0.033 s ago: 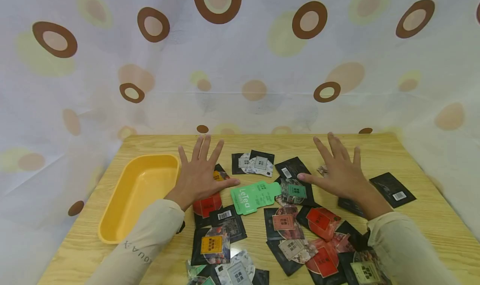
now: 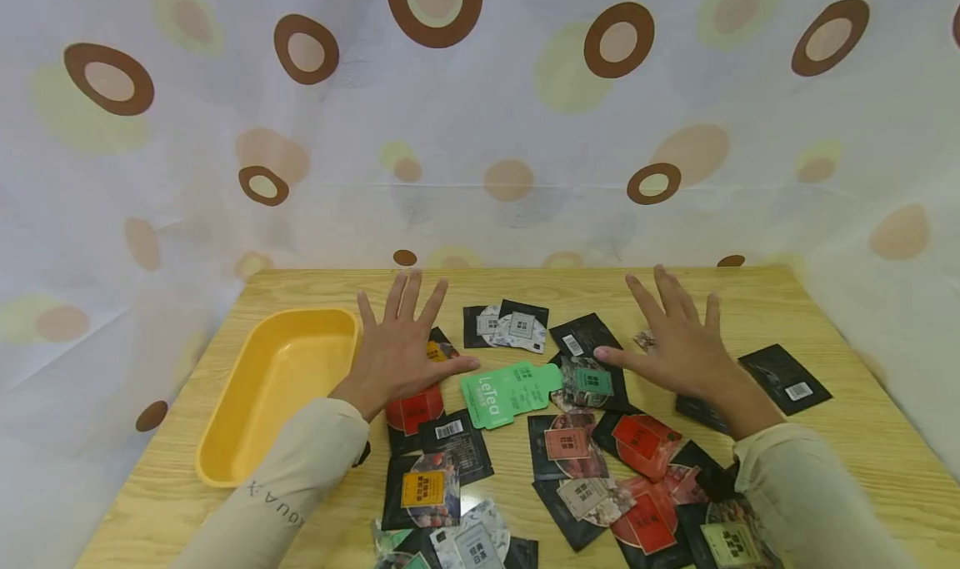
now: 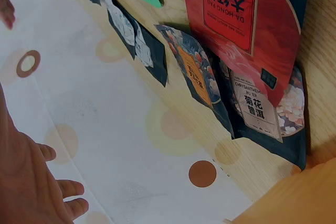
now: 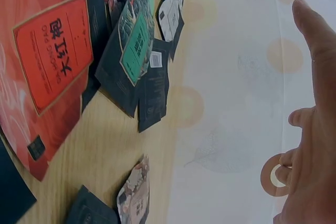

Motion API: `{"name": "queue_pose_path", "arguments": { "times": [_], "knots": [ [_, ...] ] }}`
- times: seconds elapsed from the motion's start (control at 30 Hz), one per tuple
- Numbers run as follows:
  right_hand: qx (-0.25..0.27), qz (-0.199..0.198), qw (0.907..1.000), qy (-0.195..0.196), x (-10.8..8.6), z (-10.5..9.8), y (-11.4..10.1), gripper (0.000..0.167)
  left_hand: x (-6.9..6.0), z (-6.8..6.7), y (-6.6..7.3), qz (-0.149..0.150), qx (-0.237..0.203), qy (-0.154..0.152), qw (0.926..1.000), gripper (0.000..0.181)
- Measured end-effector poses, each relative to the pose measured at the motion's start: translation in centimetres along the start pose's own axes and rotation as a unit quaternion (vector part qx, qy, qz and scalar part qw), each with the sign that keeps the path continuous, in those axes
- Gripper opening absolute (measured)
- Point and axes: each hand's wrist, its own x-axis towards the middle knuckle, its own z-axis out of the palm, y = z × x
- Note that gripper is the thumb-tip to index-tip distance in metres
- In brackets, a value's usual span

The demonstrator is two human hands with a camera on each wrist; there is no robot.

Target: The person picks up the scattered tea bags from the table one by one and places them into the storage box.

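My left hand [image 2: 397, 352] is spread palm down with straight fingers, holding nothing, between the yellow tray and the green card. My right hand [image 2: 682, 344] is likewise spread and holds nothing, above the right-hand part of a scatter of tea sachets. Between the hands lies a green card [image 2: 510, 394] printed "LeTea". A red Da Hong Pao sachet [image 3: 226, 19] and a chrysanthemum pu'er sachet [image 3: 257, 103] show large in the left wrist view. Another red Da Hong Pao sachet [image 4: 52, 51] appears in the right wrist view. My hands and sleeves hide parts of several sachets.
A yellow plastic tray [image 2: 288, 390] stands on the left of the wooden table [image 2: 795, 302]. Two black-and-white sachets [image 2: 517, 327] lie toward the back, and a black sachet [image 2: 785, 379] is face down at the right. A patterned cloth [image 2: 480, 119] hangs behind.
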Motion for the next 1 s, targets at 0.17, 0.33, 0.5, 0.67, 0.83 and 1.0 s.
{"name": "queue_pose_path", "arguments": {
  "times": [0.17,0.33,0.5,0.67,0.83,1.0],
  "knots": [
    [0.004,-0.016,0.9997,0.018,0.0,0.1,-0.3,0.104,-0.4,-0.7,-0.3,-0.011,-0.011,0.000,0.9999,0.100],
    [0.008,-0.034,0.9989,0.031,0.3,0.3,-0.8,0.091,-1.8,-1.7,-2.2,-0.016,-0.014,0.022,0.9995,0.085],
    [-0.020,-0.050,0.9982,0.027,0.6,0.6,-1.0,0.070,-4.8,-2.1,-5.9,-0.010,-0.008,0.048,0.9988,0.069],
    [-0.037,-0.071,0.9968,0.009,1.0,1.2,-0.8,0.053,-7.8,-1.8,-10.1,0.030,0.015,0.091,0.9952,0.053],
    [-0.006,-0.086,0.9959,-0.027,1.3,2.5,-0.1,0.045,-10.6,-0.6,-14.5,0.029,0.064,0.107,0.9918,0.043],
    [0.021,-0.117,0.9915,-0.053,1.9,3.5,0.8,0.037,-13.4,0.7,-17.5,-0.028,0.088,0.109,0.9897,0.034]
  ]
}}
